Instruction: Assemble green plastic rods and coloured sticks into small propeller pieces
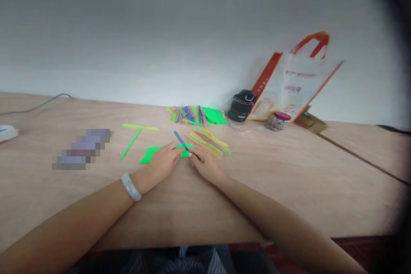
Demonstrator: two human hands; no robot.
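Observation:
My right hand (205, 164) is closed, its fingertips pinching the near end of a flat blue plastic blade (180, 140). The blade slants up and to the left. Close beside it, my left hand (165, 159) has its fingers bent together over a pile of thin bright green plastic sticks (149, 155); what its fingertips grip is hidden. Left of the hands lies a T-shaped propeller toy, a yellow blade (141, 127) across the top of a green stick (130, 144). Behind my right hand is a loose pile of yellow, orange and pink blades (210, 140).
Farther back lie a heap of mixed-colour blades (186, 114) and more green sticks (214, 115). At the back right stand a black bottle (241, 106), a jar with a magenta lid (278, 121) and a white-and-red bag (298, 81). A blurred-out object (83, 149) is at left.

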